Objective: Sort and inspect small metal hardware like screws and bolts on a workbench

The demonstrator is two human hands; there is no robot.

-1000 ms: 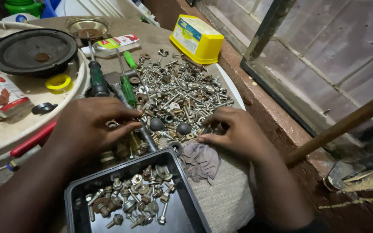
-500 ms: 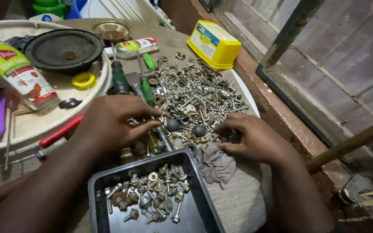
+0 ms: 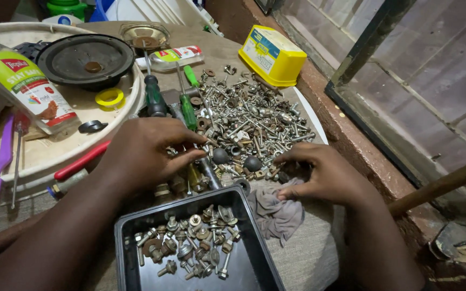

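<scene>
Steel pile: loose screws and bolts [image 3: 249,121] heaped mid-table, just above the black tray [image 3: 128,253]
Left hand [image 3: 146,153]: fingers pinched together at the pile's near edge; what's in them, can't tell
Right hand [image 3: 327,175]: curled, fingertips on the pile beside a grey rag [image 3: 276,213]
Hands: apart

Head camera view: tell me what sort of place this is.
Probably a home repair bench or small workshop. A heap of loose screws and bolts covers the table, more sit sorted in a black tray, and green-handled screwdrivers lie beside a speaker cone.
</scene>
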